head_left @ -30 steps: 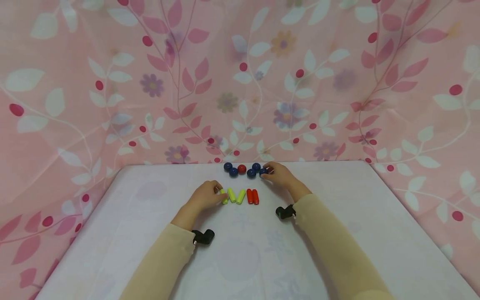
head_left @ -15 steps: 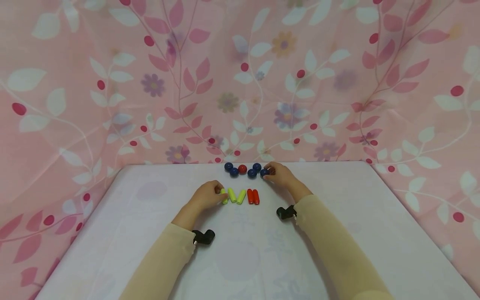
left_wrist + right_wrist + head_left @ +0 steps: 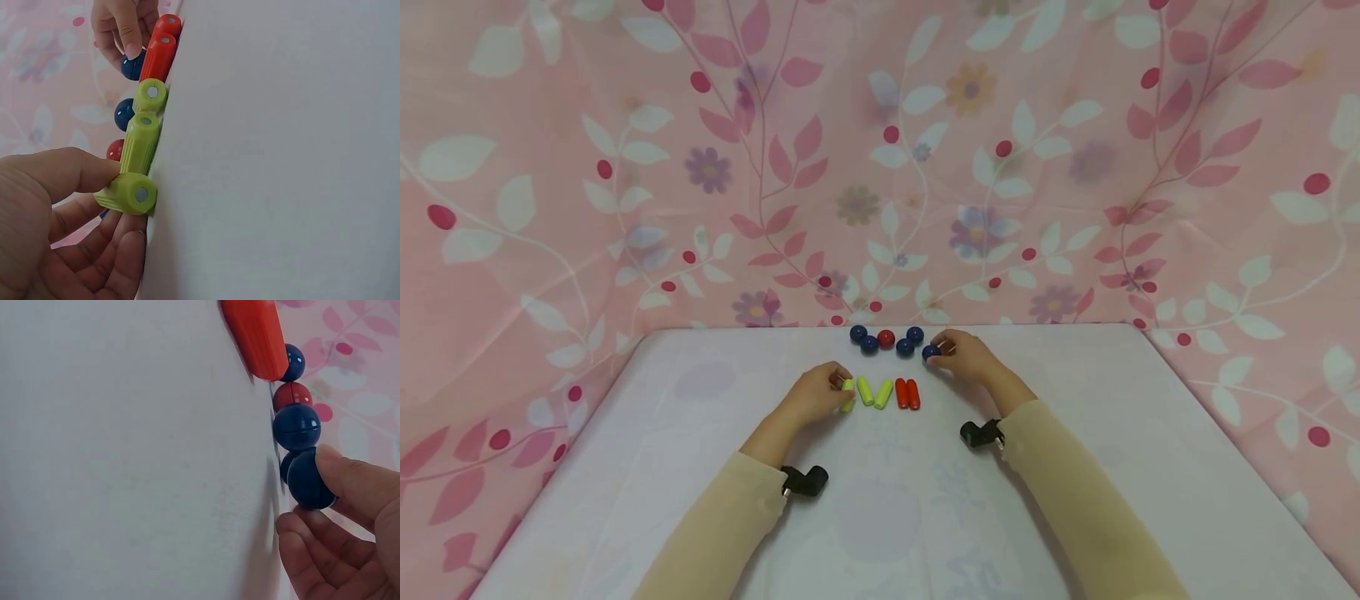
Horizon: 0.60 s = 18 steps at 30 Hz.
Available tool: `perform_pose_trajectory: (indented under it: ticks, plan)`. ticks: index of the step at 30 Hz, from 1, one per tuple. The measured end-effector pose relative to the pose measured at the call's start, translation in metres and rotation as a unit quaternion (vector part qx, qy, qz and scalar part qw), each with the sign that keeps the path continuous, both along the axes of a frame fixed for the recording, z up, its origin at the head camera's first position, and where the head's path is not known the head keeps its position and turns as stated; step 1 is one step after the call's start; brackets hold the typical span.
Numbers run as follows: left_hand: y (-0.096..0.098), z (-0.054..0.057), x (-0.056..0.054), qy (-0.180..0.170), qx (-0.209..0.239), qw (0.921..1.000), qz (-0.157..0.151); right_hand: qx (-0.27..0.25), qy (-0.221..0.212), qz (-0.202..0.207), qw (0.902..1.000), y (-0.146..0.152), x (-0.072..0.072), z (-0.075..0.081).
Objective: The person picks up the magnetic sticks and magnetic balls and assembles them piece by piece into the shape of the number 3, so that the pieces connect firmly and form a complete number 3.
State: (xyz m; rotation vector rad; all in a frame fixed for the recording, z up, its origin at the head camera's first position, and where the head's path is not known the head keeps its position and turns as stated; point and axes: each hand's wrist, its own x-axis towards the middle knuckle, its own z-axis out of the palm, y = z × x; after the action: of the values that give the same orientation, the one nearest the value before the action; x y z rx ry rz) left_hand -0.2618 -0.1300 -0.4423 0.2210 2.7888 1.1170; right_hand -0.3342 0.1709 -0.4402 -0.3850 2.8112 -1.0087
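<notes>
In the head view my left hand (image 3: 815, 393) pinches a yellow-green rod (image 3: 847, 396) between thumb and fingers. The left wrist view shows a grey disc on the end of this ribbed rod (image 3: 128, 194). Two more yellow-green rods (image 3: 865, 391) and two red rods (image 3: 907, 394) lie to its right. Farther back, my right hand (image 3: 964, 354) holds a dark blue ball (image 3: 930, 352) by thumb and fingertips. Up close in the right wrist view, a seam runs round this ball (image 3: 309, 481). To its left is a group of several blue balls (image 3: 905, 346) and one red ball (image 3: 886, 338).
A white-covered table (image 3: 880, 517) bears all the pieces, with the balls near its back edge. Pink floral cloth (image 3: 880, 167) hangs behind and at both sides. Black wrist cameras (image 3: 805, 481) sit at the cuffs of the beige sleeves (image 3: 722, 525).
My right hand has drawn its blue ball slightly toward me, away from the other balls. My left hand keeps its pinch on the yellow-green rod and has barely shifted.
</notes>
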Motion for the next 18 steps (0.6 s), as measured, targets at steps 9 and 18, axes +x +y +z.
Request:
perform_pose_trajectory:
  ticks: [9, 18]
  plan:
    - [-0.001, 0.002, 0.008, -0.010, 0.028, 0.9995, -0.006, -0.016, -0.008, 0.025, 0.9995, 0.005, 0.021, 0.009]
    - [-0.003, 0.002, 0.020, -0.014, 0.033, 0.9990, -0.028, -0.033, -0.039, 0.042, 0.9978, 0.010, 0.039, 0.013]
